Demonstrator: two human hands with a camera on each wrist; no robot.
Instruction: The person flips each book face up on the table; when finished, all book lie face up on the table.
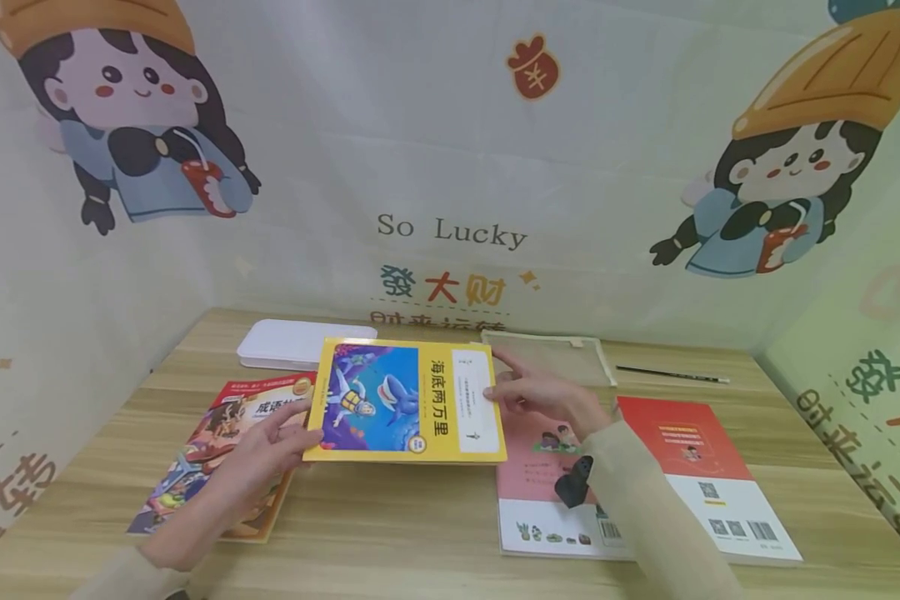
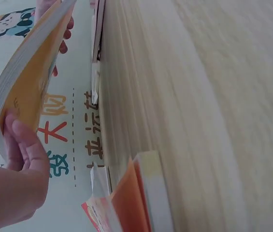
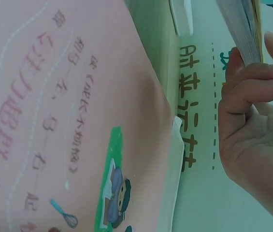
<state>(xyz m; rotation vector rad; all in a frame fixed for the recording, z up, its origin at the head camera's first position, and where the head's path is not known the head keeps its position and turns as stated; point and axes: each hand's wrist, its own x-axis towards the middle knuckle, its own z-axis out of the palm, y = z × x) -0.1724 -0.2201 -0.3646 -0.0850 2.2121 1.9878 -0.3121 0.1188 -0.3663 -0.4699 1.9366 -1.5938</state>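
Note:
A yellow book (image 1: pixel 381 400) with a blue undersea picture on its cover is held up above the table, in the middle of the head view. My left hand (image 1: pixel 273 450) grips its left edge, thumb on the cover; the left wrist view shows fingers beneath the book (image 2: pixel 27 82). At the opposite edge my right hand (image 1: pixel 536 392) pinches the book, and in the right wrist view its fingers curl at the page edges (image 3: pixel 245 34). Below my left hand lies a red illustrated book (image 1: pixel 210 458). Under my right forearm is a pink-and-white book (image 1: pixel 532 500), partly covered.
A white case (image 1: pixel 285 342) stands at the back left of the wooden table (image 1: pixel 390 525), partly behind the held book. A translucent zip pouch (image 1: pixel 562 354) and a black pencil (image 1: pixel 671 374) lie at the back right. A red-and-white book (image 1: pixel 712 475) lies right. Printed cloth (image 1: pixel 450 150) hangs behind.

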